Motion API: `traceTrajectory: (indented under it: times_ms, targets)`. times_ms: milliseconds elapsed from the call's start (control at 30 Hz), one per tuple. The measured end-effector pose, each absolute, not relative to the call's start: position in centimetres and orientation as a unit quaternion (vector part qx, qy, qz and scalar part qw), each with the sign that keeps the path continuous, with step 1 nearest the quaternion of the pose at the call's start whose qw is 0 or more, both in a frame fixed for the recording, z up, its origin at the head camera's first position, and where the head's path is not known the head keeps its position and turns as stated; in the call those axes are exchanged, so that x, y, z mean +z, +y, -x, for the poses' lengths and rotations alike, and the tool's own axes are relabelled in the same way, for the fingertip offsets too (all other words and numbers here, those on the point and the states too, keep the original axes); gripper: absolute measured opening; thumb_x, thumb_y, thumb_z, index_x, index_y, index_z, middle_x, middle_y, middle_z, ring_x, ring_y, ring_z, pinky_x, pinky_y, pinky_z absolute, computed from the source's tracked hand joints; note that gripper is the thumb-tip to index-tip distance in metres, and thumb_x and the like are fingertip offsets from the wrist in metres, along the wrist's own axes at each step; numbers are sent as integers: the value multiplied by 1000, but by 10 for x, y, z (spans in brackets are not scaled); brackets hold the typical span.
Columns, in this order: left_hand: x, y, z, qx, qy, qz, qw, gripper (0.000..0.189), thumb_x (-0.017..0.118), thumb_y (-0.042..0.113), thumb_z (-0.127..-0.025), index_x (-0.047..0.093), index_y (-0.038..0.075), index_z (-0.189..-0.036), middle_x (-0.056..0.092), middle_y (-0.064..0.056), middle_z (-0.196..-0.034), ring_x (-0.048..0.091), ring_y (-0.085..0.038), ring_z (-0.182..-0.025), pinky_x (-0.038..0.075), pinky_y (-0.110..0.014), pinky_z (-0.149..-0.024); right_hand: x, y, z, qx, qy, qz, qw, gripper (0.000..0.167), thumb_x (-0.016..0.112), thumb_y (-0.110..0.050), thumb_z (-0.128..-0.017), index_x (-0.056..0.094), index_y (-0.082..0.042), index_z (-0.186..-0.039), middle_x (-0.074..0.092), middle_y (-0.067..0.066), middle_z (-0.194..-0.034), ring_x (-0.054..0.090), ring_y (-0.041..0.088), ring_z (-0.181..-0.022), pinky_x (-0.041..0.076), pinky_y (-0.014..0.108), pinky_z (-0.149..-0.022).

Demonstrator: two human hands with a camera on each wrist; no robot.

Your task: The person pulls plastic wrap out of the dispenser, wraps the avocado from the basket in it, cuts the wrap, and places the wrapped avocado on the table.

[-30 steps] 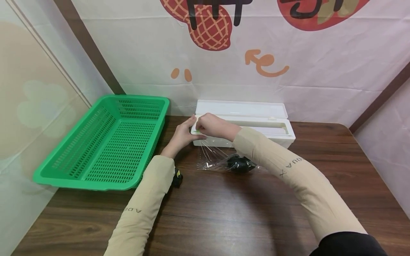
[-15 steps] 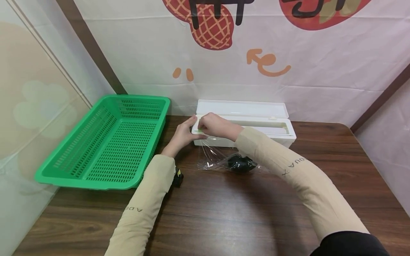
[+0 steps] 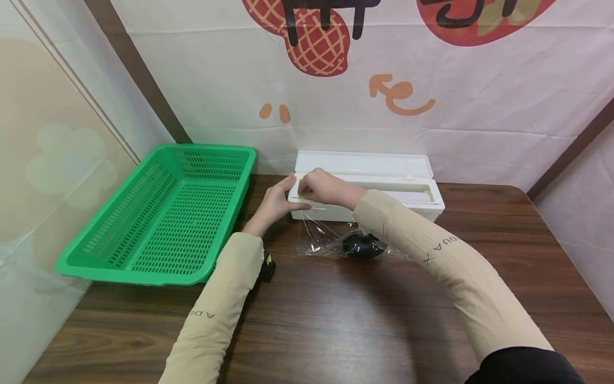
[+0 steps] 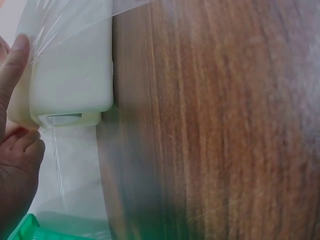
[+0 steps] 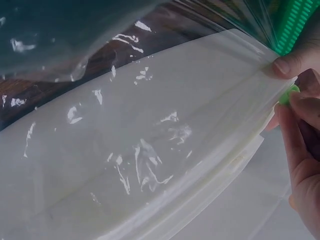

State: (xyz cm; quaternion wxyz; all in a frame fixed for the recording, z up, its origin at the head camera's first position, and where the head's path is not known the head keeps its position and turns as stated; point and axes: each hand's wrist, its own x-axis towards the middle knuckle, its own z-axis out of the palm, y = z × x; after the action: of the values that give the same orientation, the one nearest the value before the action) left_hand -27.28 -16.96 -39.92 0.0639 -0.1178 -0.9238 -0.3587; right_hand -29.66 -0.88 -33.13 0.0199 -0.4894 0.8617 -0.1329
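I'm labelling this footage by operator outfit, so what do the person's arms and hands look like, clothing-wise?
The left hand and right hand show no gloves. A beige fabric left sleeve and matching right sleeve carry dark printed capital letters. Above the right one, black fabric shows. A small black object with a yellow mark sits by the left sleeve; whether it is worn is unclear.

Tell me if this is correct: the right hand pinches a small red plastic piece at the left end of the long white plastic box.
The colour is wrong: the right wrist view shows the right hand pinching a small green plastic piece. The rest is right.
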Motion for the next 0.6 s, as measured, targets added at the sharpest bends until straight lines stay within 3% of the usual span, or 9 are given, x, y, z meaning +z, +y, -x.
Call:
traceTrajectory:
  times_ms: [600]
  targets:
    - [-397, -169, 274, -356, -924, 119, 68, 88, 82, 30, -65, 38, 1, -136, 32, -14, -143, 33, -27, -130, 32, -36, -103, -331, -5, 299, -157, 850, 504, 11, 12, 60, 3, -80, 71, 0, -84, 69, 9, -82, 65, 18, -77, 51, 23, -73]
